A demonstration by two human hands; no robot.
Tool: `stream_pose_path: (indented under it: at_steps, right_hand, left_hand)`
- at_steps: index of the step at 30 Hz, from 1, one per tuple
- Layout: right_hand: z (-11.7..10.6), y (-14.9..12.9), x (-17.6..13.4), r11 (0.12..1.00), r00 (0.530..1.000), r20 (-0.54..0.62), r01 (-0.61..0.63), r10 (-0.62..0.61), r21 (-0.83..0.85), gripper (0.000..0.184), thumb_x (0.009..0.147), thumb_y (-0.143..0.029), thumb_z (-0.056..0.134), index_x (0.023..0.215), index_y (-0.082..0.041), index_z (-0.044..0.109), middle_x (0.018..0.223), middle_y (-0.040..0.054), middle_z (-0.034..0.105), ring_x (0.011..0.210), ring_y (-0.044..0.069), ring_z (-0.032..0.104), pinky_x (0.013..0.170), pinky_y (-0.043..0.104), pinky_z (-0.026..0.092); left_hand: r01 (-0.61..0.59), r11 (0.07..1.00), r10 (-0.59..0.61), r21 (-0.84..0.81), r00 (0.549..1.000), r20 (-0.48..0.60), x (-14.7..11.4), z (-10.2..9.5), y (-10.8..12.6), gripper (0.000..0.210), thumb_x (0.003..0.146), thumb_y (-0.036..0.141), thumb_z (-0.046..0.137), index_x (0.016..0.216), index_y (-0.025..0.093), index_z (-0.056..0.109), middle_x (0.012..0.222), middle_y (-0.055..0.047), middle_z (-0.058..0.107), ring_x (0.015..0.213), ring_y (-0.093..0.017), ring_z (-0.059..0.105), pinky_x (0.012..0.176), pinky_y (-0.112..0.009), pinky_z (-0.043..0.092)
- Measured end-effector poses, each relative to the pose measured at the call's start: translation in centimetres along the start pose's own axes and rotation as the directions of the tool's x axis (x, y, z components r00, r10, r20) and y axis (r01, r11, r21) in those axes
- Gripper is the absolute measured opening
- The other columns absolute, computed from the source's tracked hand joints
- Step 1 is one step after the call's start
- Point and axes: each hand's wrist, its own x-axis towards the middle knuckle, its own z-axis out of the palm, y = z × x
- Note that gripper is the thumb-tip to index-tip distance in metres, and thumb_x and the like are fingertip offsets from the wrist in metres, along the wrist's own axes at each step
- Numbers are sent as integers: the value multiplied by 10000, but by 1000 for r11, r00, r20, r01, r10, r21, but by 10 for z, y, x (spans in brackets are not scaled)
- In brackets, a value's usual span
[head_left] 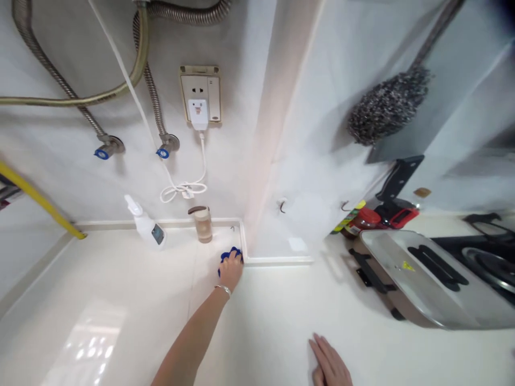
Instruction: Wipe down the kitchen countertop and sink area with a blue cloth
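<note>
**Blue cloth pressed into the worktop corner**

Just left of the frame's centre, the left hand (230,271) is stretched out along a bare arm and closed down over a blue cloth (229,254). Only bunched folds of the cloth show past the fingers. It lies on the white worktop (120,300), right up against the raised edge where the wall steps outward.

The cloth looks soft, light and limp. It would likely crumple and take the shape of whatever presses it, so a flat palm with the fingers spread over the wad should hold it better than a pinch at one edge. If it is damp, it may slide readily on the glossy surface.

The right hand (330,364), at the bottom of the frame, lies flat and empty on the worktop with its fingers straight.

Behind the cloth, near but apart, stand a brown-capped bottle (203,224) and a white spray bottle (147,225). A metal-lidded cooker (422,279) fills the right side.
</note>
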Motion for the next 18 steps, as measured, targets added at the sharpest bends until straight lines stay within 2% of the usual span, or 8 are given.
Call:
stream_pose_path:
  at_steps: [3,5,10,15,18]
  right_hand:
    - [-3,-7,1,1000,1000,5,-16,16,12,618,965,-219,420,1574,-269,323,1520,85,496,1369,309,491,1077,526,476]
    - [-4,-12,2,999,1000,6,-27,26,29,621,966,-198,413,1575,-259,310,1538,87,474,1398,296,457,1123,538,433]
    - [-4,-17,6,998,999,-38,-32,34,56,620,959,-174,415,1569,-236,327,1535,93,478,1421,276,429,1155,526,403]
    - [-1,-16,6,995,997,-55,-50,55,90,598,959,-151,376,1553,-217,351,1518,91,498,1433,263,409,1172,527,385]
    - [-1,-11,3,978,991,-93,-80,100,194,555,979,-168,343,1531,-218,369,1482,111,520,1385,263,461,1129,526,442]
  left_hand:
    - [-2,999,2,38,1000,-5,-41,14,10,516,962,201,313,1418,247,550,1517,-157,472,1163,-304,574,937,-450,524]
    - [-28,998,28,49,1000,-3,-67,22,21,550,948,165,311,1450,259,516,1557,-139,444,1233,-311,539,982,-449,503]
    - [-171,984,169,40,985,42,-140,45,64,562,969,176,261,1454,307,512,1593,-81,426,1293,-301,507,1012,-447,489]
    - [-354,935,352,-8,928,123,-211,69,117,490,982,284,336,1427,354,528,1548,-68,482,1239,-293,545,979,-468,517]
    - [-437,898,438,-41,884,166,-241,74,133,434,984,346,361,1358,370,579,1534,-34,505,1205,-286,568,957,-469,531]
